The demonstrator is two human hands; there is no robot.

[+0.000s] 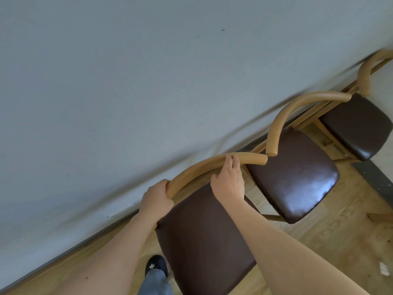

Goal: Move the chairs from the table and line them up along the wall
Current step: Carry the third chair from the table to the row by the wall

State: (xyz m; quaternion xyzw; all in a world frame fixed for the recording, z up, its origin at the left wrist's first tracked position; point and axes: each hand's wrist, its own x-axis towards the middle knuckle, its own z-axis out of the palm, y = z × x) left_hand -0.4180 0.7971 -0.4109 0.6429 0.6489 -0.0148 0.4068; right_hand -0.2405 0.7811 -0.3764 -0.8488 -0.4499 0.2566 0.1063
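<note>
Three wooden chairs with curved backrests and dark brown padded seats stand in a row against the pale wall [127, 81]. The nearest chair [202, 241] is right below me. My left hand [156, 200] grips the left end of its curved backrest. My right hand [228, 180] is closed over the rail nearer its right end. That rail's tip almost touches the backrest of the middle chair [293, 173]. The far chair [357, 126] sits at the upper right, partly cut off by the frame edge.
A dark baseboard [63, 254] runs along the foot of the wall. The floor [329, 241] is light wood. My foot in a black shoe [156, 266] stands just left of the nearest chair. A dark strip [374, 179] lies on the floor at right, with a white scrap [383, 271].
</note>
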